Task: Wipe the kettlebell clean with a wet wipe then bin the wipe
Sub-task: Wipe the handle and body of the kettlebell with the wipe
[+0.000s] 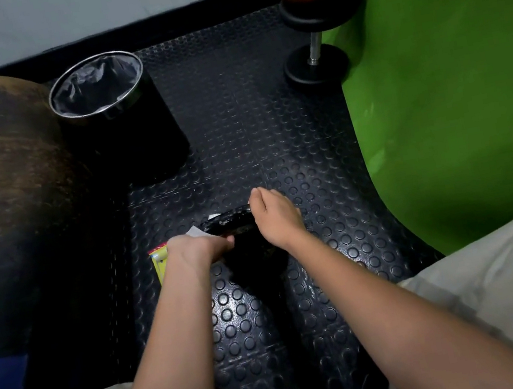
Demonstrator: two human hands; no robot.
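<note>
— While the right hand point(278, 218) gripped the kettlebell point(250, 246) handle on the floor mat point(235, 122), how'd it seem?
— Heavy, rigid iron. The left hand point(197, 247) pinched the limp wet wipe point(196, 231) against it.

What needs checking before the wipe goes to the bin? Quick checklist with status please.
1. Wet wipe in left hand: ok, a white corner shows at the fingers.
2. Right hand steadying kettlebell handle: ok.
3. Kettlebell fully wiped: cannot tell, body is in shadow.
4. Bin open and lined: ok, no lid, liner visible.
5. Path to bin over the floor mat: ok, nothing lies between.
6. Wipe packet closed: cannot tell, mostly hidden by the left hand.
</note>
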